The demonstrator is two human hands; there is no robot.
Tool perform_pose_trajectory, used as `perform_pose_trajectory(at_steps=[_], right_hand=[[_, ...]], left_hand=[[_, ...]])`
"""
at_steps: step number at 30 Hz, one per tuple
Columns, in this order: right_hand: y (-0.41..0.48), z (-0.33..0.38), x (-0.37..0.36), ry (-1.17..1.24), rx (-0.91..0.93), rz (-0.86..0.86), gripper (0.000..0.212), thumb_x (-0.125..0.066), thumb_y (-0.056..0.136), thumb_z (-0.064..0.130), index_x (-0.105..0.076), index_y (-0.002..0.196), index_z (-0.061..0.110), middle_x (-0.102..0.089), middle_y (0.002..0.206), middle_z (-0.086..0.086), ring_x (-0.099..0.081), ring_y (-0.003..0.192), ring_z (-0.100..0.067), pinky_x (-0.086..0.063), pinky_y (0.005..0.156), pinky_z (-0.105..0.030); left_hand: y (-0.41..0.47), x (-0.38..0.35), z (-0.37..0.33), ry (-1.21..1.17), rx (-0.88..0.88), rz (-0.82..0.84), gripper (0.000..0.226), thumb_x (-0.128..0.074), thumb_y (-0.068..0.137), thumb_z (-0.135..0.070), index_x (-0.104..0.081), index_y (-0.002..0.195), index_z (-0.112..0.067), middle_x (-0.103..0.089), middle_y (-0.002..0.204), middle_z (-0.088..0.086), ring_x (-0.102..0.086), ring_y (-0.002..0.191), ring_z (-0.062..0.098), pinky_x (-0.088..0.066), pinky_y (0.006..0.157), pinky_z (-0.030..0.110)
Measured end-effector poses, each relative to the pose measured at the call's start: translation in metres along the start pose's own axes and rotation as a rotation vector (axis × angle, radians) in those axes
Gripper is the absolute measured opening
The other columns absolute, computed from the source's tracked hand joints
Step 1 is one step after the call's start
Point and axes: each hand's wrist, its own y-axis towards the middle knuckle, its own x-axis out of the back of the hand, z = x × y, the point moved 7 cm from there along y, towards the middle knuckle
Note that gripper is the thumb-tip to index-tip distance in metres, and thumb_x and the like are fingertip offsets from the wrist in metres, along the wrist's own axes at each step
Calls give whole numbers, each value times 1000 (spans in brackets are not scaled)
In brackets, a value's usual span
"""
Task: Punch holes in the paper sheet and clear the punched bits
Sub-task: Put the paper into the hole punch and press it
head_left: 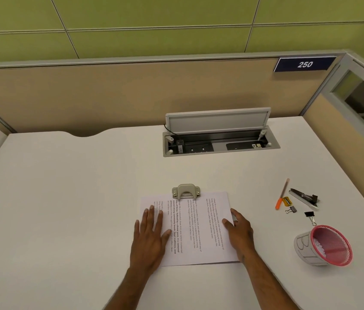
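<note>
A printed paper sheet (195, 229) lies on the white desk, its far edge slid into a beige hole punch (186, 191). My left hand (150, 237) rests flat on the sheet's left part, fingers spread. At the sheet's right edge my right hand (240, 231) has its thumb on top of the paper and its fingers at the edge. Neither hand touches the punch.
To the right lie an orange-tipped pencil (282, 194), a yellow sharpener (286, 201), a stapler (304, 198) and two binder clips (309, 216). A pink mesh cup (326, 246) lies tipped on its side. An open cable box (219, 139) is set in the desk behind.
</note>
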Motion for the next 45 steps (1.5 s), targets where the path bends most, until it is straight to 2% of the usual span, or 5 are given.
perform_pose_trajectory(at_steps=[16, 20, 23, 26, 45], right_hand=[[0, -2, 10, -236, -46, -106, 56, -56, 95, 34, -37, 145, 18, -55, 136, -12, -56, 119, -31, -50, 97, -45], [-15, 44, -12, -516, 418, -272, 63, -56, 93, 42, -38, 146, 12, -41, 150, -11, -40, 137, -28, -38, 110, -41], [-18, 73, -79, -696, 709, -46, 81, -35, 93, 61, -10, 153, 13, -3, 161, -3, -3, 150, -19, -10, 120, -34], [-8, 81, -124, -817, 778, 55, 88, -14, 88, 73, 14, 151, 18, 20, 160, 1, 19, 147, -17, 7, 119, -32], [20, 83, -162, -897, 627, 21, 99, -21, 83, 81, -36, 146, 6, -36, 154, -13, -31, 144, -28, -9, 116, -48]], left_hand=[[-1, -13, 7, 50, 10, 21, 71, -6, 95, -64, -9, 155, -28, 2, 164, -3, 1, 151, 15, 9, 119, 31], [-1, -15, 8, 57, 14, 29, 69, -9, 96, -63, -10, 155, -28, -2, 165, -2, -1, 151, 14, 8, 120, 31], [0, -16, 9, 47, 21, 33, 67, -16, 97, -61, -12, 156, -29, -4, 164, -3, -4, 151, 13, 7, 120, 31], [0, -19, 12, 61, 29, 32, 66, -15, 97, -62, -3, 155, -33, -1, 165, -5, 4, 151, 10, 7, 120, 32], [3, -28, 14, 58, 29, 28, 68, -17, 97, -61, -12, 156, -27, -10, 164, -2, -7, 151, 15, 0, 120, 35]])
